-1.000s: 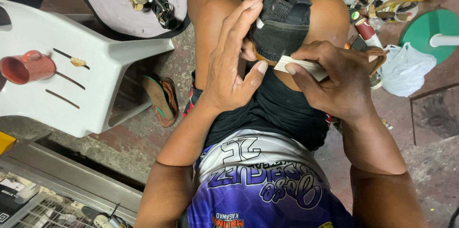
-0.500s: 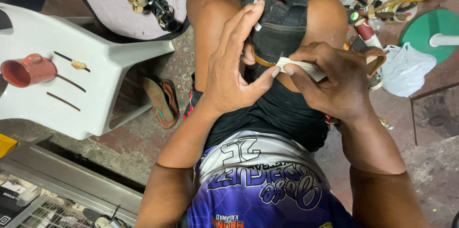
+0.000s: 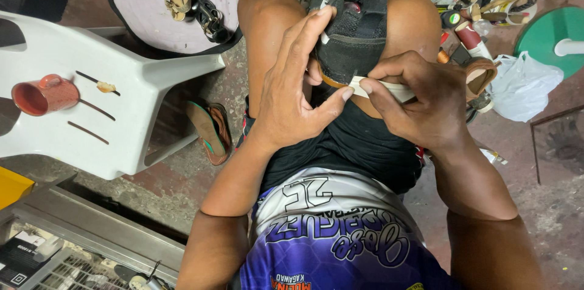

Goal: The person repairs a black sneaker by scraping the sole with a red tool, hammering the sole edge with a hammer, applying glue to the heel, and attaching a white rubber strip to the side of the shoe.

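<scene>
A black mesh shoe (image 3: 356, 28) stands upright between my knees, sole edge toward me. My left hand (image 3: 292, 92) lies flat against its left side, fingers stretched up along the upper, thumb pressing a white strip (image 3: 389, 89) near the sole. My right hand (image 3: 420, 98) pinches that same white strip from the right and holds it against the lower edge of the shoe.
A white plastic chair (image 3: 91, 101) with a red mug (image 3: 45, 94) stands at left. A round grey stool (image 3: 176, 7) carries sandals. A flip-flop (image 3: 210, 132) lies on the floor. Glue tubes, a white plastic bag (image 3: 523, 86) and a green lid (image 3: 556, 37) sit at right.
Both hands stay on the shoe and strip; my left thumb has shifted slightly right along the strip toward my right fingers.
</scene>
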